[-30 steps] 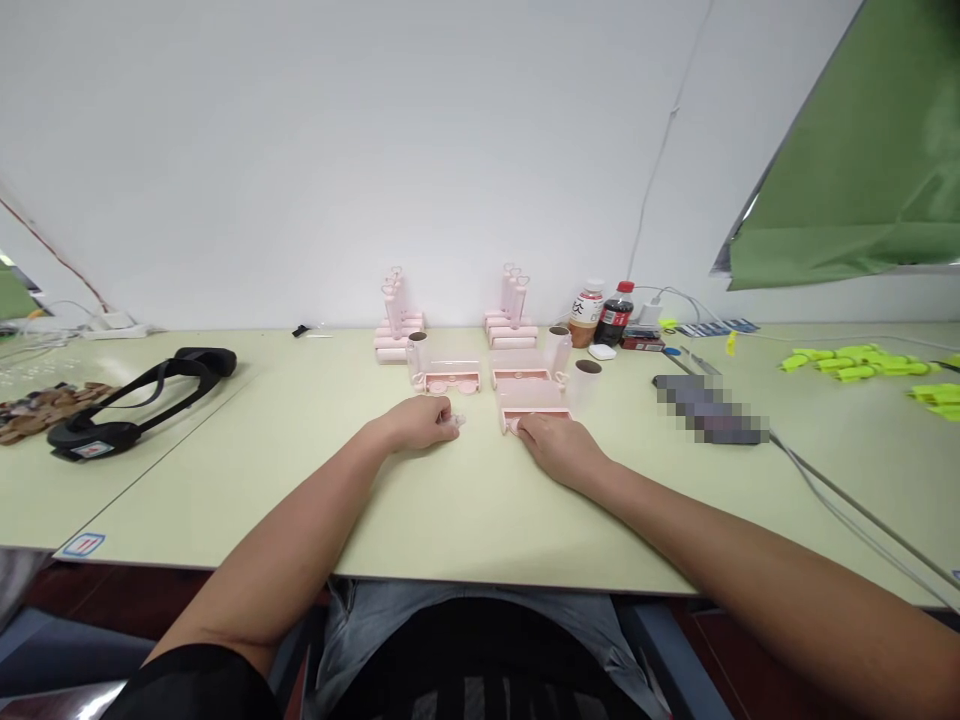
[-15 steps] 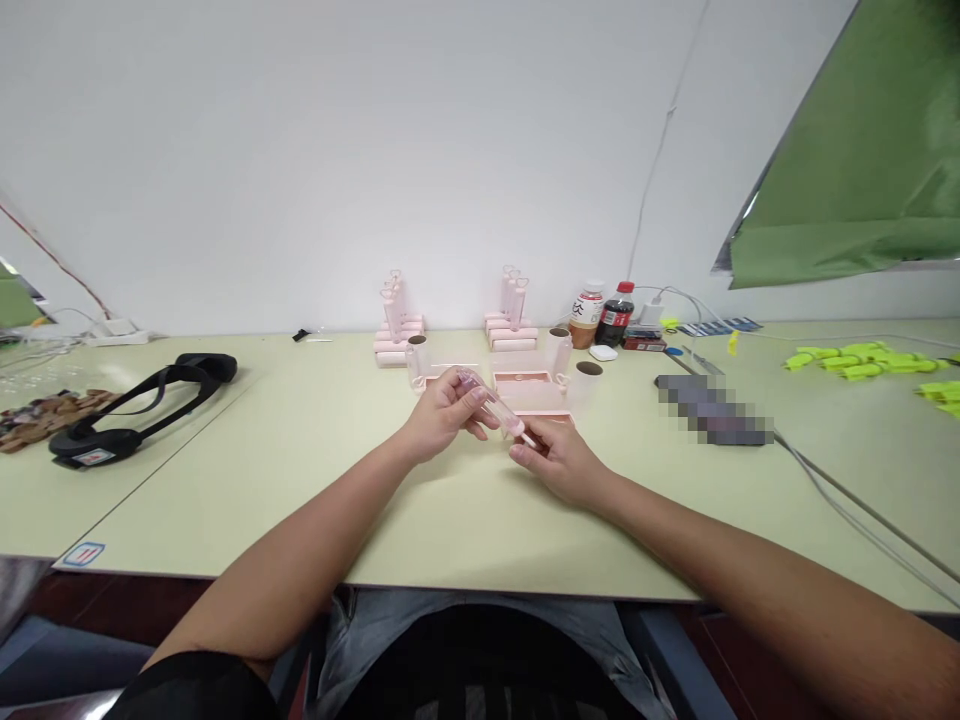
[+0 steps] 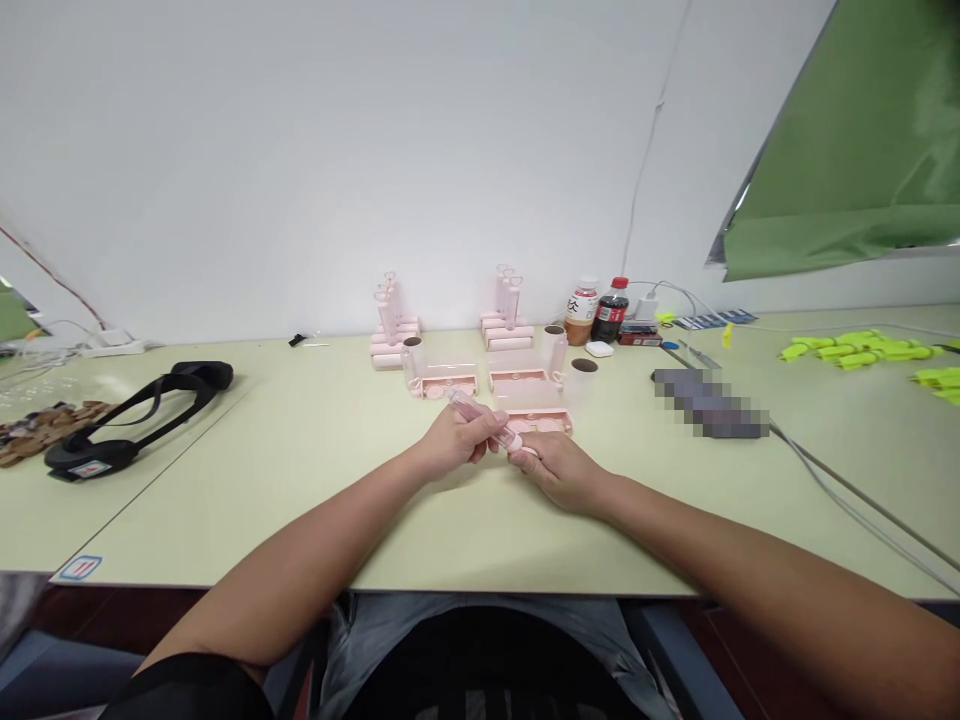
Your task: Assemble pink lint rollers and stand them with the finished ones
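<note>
A slim clear tube with a pale pink end [image 3: 466, 403] lies slantwise between my hands, above the table. My left hand [image 3: 457, 437] is closed around its middle, thumb on top. At the tube's pink lower end, my right hand [image 3: 559, 470] is closed with thumb and fingers on it; the fingertips are partly hidden. Just beyond my hands sit open pink cases [image 3: 536, 421], one partly covered by my right hand. Another open pink case [image 3: 519, 379] and a smaller-looking one [image 3: 448, 387] stand farther back, with clear lids raised.
Pink boxes with upright tubes [image 3: 508, 340] stand in two groups by the wall. Clear cylinders with dark tops [image 3: 553, 350] are near the cases. Two drink bottles [image 3: 609, 312], a blurred dark object [image 3: 709, 402] and cables lie right; a black headset strap [image 3: 142, 415] lies left.
My left hand has moved slightly down and shifted its grip along the tube. The right hand has closed more tightly over the pink end. The view has shifted a little.
</note>
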Motion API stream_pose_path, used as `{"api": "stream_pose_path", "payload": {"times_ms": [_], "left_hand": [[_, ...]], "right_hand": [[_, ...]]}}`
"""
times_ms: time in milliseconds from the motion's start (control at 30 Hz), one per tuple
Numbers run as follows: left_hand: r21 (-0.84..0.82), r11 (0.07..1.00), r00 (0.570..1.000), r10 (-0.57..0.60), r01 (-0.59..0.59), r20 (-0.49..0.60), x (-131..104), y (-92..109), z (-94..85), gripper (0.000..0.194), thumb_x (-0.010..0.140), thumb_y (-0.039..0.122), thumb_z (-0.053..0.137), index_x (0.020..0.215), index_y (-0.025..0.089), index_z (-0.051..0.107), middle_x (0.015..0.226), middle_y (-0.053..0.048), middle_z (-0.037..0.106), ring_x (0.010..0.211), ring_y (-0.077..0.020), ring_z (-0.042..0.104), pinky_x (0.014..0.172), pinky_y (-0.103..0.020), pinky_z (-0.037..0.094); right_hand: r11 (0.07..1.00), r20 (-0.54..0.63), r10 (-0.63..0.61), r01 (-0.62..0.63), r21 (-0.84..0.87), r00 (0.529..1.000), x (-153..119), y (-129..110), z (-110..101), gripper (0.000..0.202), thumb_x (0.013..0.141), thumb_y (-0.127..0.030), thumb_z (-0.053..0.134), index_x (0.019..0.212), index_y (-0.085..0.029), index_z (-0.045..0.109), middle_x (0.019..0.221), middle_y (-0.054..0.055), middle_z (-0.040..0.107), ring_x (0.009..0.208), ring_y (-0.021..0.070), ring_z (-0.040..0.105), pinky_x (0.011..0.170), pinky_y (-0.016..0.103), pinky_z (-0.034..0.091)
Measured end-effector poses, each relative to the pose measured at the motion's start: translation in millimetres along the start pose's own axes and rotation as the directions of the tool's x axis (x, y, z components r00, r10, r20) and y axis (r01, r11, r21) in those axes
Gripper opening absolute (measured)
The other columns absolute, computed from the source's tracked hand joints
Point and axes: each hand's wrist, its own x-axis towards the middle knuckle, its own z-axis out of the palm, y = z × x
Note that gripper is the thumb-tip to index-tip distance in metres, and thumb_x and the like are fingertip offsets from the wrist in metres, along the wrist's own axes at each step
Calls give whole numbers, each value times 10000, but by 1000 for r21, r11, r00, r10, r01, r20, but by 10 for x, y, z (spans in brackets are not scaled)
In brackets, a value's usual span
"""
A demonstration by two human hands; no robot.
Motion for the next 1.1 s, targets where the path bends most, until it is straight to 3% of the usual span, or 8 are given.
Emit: {"api": "stream_pose_path", "payload": {"times_ms": [167,300,367,467,600,800,967,1100], "left_hand": [[-259,956,981,-166,135,-100,47,89,-94,585,811,686,433,554,164,498,397,18,452,305,-73,377,328,-216,214],[-228,974,973,-45,-8,-227,58,125,-281,512,799,661,508,707,158,509,583,-22,602,449,-123,573,358,-207,365],[-180,984,986,-16,-15,-168,36,115,-299,478,780,632,582,829,165,494,770,-51,669,569,-164,658,397,-223,441],[-75,997,1000,2,-3,-14,-13,84,-211,469,809,631,560,850,175,459,774,-33,637,566,-149,645,409,-225,448],[86,995,996,43,-50,79,-63,59,-89,434,852,604,519,830,178,443,722,1,566,535,-92,561,423,-202,382],[129,990,998,47,-52,44,-56,29,-114,387,885,575,482,844,213,350,658,62,454,498,-63,412,466,-208,353],[162,986,997,25,-37,73,-50,-4,-129,380,885,567,481,839,217,341,671,55,450,520,-72,394,481,-221,336],[210,977,995,24,-43,94,-57,-19,-116,368,890,556,475,833,212,356,700,41,453,556,-79,401,504,-225,354]], "right_hand": [[994,49,-91,94,-48,995,-25,2,-41,483,999,-499,235,762,-197,529,706,60,585,645,176,509,617,288,384],[998,6,-66,66,-6,998,-33,27,-109,438,994,-489,266,795,-204,532,743,64,604,673,180,535,637,290,413],[1000,-63,9,-8,29,998,-35,56,-168,390,988,-466,299,850,-203,552,764,62,624,700,180,565,662,290,429],[978,-171,179,-157,137,969,-61,146,-325,297,976,-437,351,1049,-201,515,723,23,617,618,156,561,615,273,431],[905,-352,396,-294,308,848,-132,329,-672,260,939,-476,401,974,-221,445,612,-37,547,486,126,485,511,247,383],[774,-167,625,-633,12,762,-224,547,-1046,351,794,-428,571,615,-209,364,528,-56,357,473,86,297,465,247,213],[696,161,718,-697,-170,677,-239,616,-977,403,771,-418,565,553,-211,296,528,-57,233,492,89,191,481,275,131],[671,182,741,-704,-235,646,-203,585,-916,419,781,-457,552,526,-216,323,506,-49,252,474,96,211,477,281,143]]}}
